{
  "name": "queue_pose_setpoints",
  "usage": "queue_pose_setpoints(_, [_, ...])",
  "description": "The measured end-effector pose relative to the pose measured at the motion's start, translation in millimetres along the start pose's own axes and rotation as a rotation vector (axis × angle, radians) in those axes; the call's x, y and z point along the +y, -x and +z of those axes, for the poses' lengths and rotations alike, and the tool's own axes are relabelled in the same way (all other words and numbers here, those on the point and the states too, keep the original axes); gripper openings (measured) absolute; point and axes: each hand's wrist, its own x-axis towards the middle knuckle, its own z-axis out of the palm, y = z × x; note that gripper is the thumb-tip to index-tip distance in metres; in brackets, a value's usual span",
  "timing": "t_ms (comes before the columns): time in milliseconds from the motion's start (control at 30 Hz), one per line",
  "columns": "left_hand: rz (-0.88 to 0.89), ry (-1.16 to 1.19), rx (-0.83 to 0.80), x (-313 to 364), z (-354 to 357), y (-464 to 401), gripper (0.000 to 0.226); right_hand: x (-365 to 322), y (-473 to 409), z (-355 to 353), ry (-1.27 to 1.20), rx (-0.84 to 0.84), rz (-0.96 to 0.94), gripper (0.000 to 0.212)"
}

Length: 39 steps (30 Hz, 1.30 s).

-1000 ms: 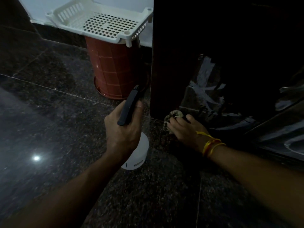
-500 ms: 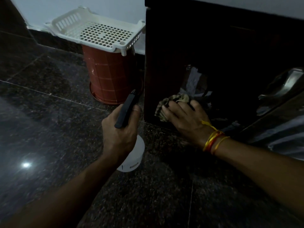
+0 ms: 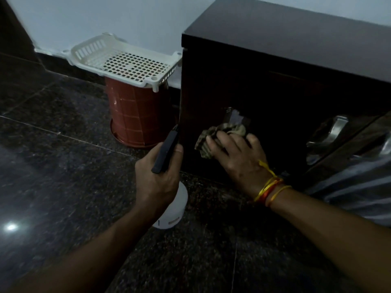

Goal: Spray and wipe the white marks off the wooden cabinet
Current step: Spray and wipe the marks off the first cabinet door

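We see a dark speckled stone floor [image 3: 63, 187] running up to a pale wall [image 3: 105, 20]. On the right stands the dark wooden cabinet [image 3: 285, 66], its front in shadow, with a metal handle [image 3: 330, 134] on the door at the right edge. Left of the cabinet a reddish-brown ribbed bin [image 3: 135, 119] sits on the floor, and a white perforated plastic tray [image 3: 127, 60] rests on top of it. Our right hand [image 3: 239, 159] presses a crumpled cloth [image 3: 213, 138] flat against the lower cabinet front, fingers spread over it. Just above the cloth a patch of white marks [image 3: 234, 117] shows on the wood. Our left hand [image 3: 158, 178] is wrapped around the neck of a white spray bottle [image 3: 175, 210], whose black trigger head [image 3: 167, 151] points toward the cabinet's left corner. Yellow and orange threads [image 3: 270, 187] circle our right wrist.
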Motion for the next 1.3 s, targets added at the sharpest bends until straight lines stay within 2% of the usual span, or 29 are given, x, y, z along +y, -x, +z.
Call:
queue_pose_setpoints(200, [0.003,0.034,-0.002,5,11,3,0.017,8,-4,-15,0.047,0.052,0.112,0.043])
queue_pose_setpoints(433, [-0.006,0.015,-0.039,2,14,7,0.011,-4,17,1,0.003,-0.099,0.063,0.047])
queue_pose_setpoints(733, [-0.030,0.017,-0.020,9,17,8,0.015,24,-25,-34,0.003,0.100,0.235,0.043])
queue_pose_setpoints(900, [-0.041,0.020,-0.030,8,16,9,0.027,10,5,-17,0.015,0.004,0.175,0.052])
queue_pose_setpoints(1000, [-0.038,0.016,-0.042,9,16,9,0.017,15,8,-17,-0.020,-0.055,0.117,0.059])
queue_pose_setpoints(1200, [-0.019,0.002,-0.033,8,18,7,0.018,36,-28,-45,-0.032,0.113,0.252,0.047])
queue_pose_setpoints(1300, [-0.023,0.018,-0.035,13,22,9,0.014,38,-31,-47,-0.007,0.116,0.218,0.047])
